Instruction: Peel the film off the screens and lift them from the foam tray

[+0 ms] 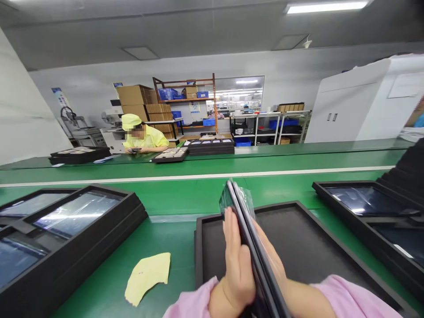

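Note:
Two thin tablets (pixel 247 232) stand on edge, face to face, between my palms above a black tray. Clear film sticks out around their top end. My left hand (pixel 236 260) presses flat against the left side, fingers straight and pointing up. On the opposite side my right hand (pixel 273 256) is pressed to the filmed surface, its fingers partly hidden behind the tablets. Below them lies the shallow black tray (pixel 318 238), its visible floor bare.
Stacked black foam trays (pixel 109 234) with screens sit at left, and more trays (pixel 364 207) at right. A torn yellow paper piece (pixel 149 276) lies on the green bench (pixel 175 247). Across the bench a co-worker (pixel 144 137) in yellow handles something small near a parts tray (pixel 170 154).

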A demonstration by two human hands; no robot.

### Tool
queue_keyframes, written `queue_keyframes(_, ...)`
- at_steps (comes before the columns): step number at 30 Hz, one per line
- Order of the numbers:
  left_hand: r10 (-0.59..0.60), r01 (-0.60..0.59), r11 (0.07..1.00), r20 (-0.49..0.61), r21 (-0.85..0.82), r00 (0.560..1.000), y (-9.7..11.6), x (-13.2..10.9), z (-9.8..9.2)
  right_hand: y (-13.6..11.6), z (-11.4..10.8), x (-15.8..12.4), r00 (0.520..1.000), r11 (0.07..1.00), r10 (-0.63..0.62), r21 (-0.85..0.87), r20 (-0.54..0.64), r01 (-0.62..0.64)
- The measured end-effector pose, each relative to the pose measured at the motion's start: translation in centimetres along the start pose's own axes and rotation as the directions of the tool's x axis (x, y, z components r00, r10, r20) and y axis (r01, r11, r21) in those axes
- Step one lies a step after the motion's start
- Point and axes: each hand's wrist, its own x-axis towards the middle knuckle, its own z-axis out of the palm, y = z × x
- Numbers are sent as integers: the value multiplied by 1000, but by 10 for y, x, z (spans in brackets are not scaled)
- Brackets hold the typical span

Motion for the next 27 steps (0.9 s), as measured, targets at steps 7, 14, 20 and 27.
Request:
queue_keyframes(7, 29, -27, 999, -88, 17, 996, 38, 59, 3, -41, 29, 45, 996, 975, -74, 204, -58, 84)
queue_keyframes(14, -207, 185, 930, -37, -318, 978, 65, 87, 8, -58, 38, 62, 995, 974, -88, 207, -55, 97)
queue_keyframes(20, -464, 390, 797, -55, -461, 884, 63, 100, 13, -47, 38, 70, 998, 968, 13, 251, -66, 4)
queue_keyframes(27, -452, 399, 819, -37, -412, 891, 57, 111, 22, -40, 25, 83, 997, 965, -10, 261, -80, 31)
